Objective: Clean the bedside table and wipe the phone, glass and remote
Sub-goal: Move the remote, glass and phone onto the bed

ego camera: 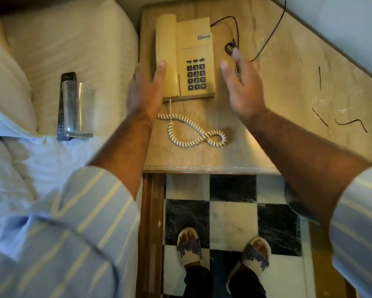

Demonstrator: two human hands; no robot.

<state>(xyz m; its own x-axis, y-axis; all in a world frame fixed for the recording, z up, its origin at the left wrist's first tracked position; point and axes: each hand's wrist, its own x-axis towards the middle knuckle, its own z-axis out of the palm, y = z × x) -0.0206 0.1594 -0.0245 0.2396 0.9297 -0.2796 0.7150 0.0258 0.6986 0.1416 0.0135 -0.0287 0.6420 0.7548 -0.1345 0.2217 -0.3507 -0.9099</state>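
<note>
Head camera, looking steeply down. A beige push-button telephone [193, 59] sits on the bedside table [202, 155] at 12 o'clock, its handset [166, 57] in the cradle on its 9 o'clock side. The left hand [145, 89] and right hand [243, 87] flank it, palms facing each other, fingers straight and spread, holding nothing. I cannot tell whether the left fingertips touch the handset, as motion blurs them.

I read this as the start of lifting the phone so the tabletop can be wiped. No cloth is in view. The drinking glass [78, 109] and black remote [68, 76] lie on the bed [73, 39] at 9 o'clock, the glass resting across the remote.

The next move, as I judge it, calls for both hands to close on the phone's sides and raise it level so the handset stays seated. The coiled handset cord [193, 132] loops on the table at 6 o'clock of the phone, and a thin black cable [234, 24] runs off at 1 o'clock, partly bundled under the right fingertips. Both could snag or tether the lift.

The tabletop is pale veined stone with a wooden edge. A matching ledge [309, 72] at 3 o'clock carries dark marks. Below, at 6 o'clock, is a black-and-white chequered floor [232, 188] with two sandalled feet. A cream pillow [6, 82] and white sheet [41, 158] fill the 9 o'clock side
</note>
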